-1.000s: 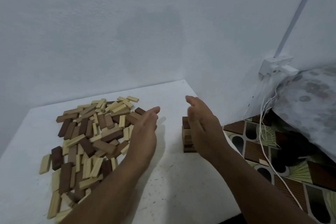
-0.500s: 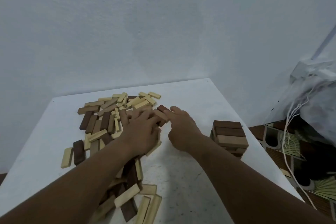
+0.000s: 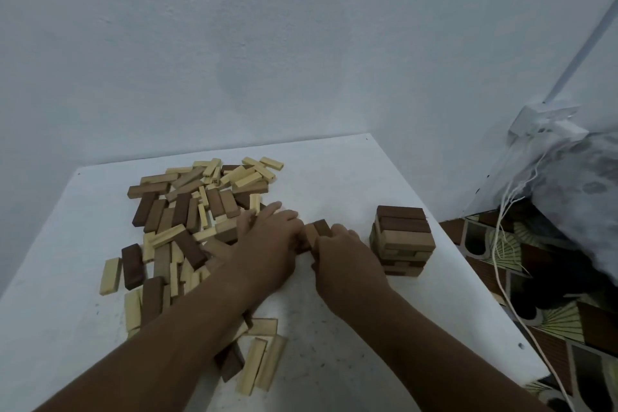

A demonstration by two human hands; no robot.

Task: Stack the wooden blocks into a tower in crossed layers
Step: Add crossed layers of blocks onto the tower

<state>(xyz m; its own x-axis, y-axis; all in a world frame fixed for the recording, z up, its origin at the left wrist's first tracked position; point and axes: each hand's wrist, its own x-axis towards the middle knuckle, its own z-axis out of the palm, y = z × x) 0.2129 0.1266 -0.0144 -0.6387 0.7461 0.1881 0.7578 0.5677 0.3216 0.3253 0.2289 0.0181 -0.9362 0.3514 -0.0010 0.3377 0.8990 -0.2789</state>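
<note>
White table, blocks loose and stacked.

Table [image 3: 334, 361]: white top with small dark specks, set into a wall corner; its right edge runs past a patterned floor. Loose pile of wooden blocks [image 3: 187, 227] spread over the left half, light and dark pieces mixed, most lying flat, some overlapping. A few pale blocks [image 3: 264, 361] lie apart at the near end of the pile. Tower [image 3: 401, 239] stands near the right edge, well apart from the pile; top layer is three blocks side by side, two dark and one lighter, with the layers below crossed. Two blocks [image 3: 317, 232] sit on the table between pile and tower, with both hands at them.
</note>
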